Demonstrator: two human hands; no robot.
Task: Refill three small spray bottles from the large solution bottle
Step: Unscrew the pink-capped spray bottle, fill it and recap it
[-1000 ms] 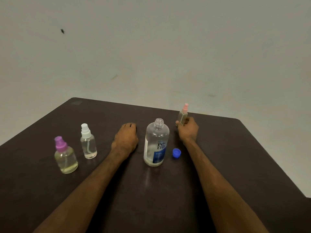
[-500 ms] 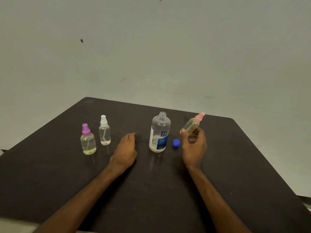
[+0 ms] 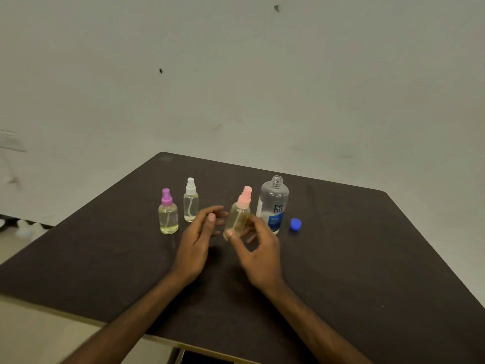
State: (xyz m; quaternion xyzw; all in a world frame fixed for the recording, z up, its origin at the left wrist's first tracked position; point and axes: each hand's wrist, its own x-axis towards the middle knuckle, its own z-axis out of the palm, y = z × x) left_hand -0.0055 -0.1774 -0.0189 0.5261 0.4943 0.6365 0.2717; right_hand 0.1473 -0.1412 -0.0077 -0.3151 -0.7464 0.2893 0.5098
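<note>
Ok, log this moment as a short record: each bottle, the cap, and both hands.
pink-top bottle: held off the table, roughly upright, spray top on, yellowish liquid inside
right hand: gripping the pink-top bottle near its base
left hand: open, beside the pink-top bottle, touching nothing
purple-top bottle: standing on the table, spray top on
white-top bottle: standing next to the purple-top bottle, spray top on
large bottle: standing, mouth uncapped, low liquid level
blue cap: on the table, right of the large bottle
</note>
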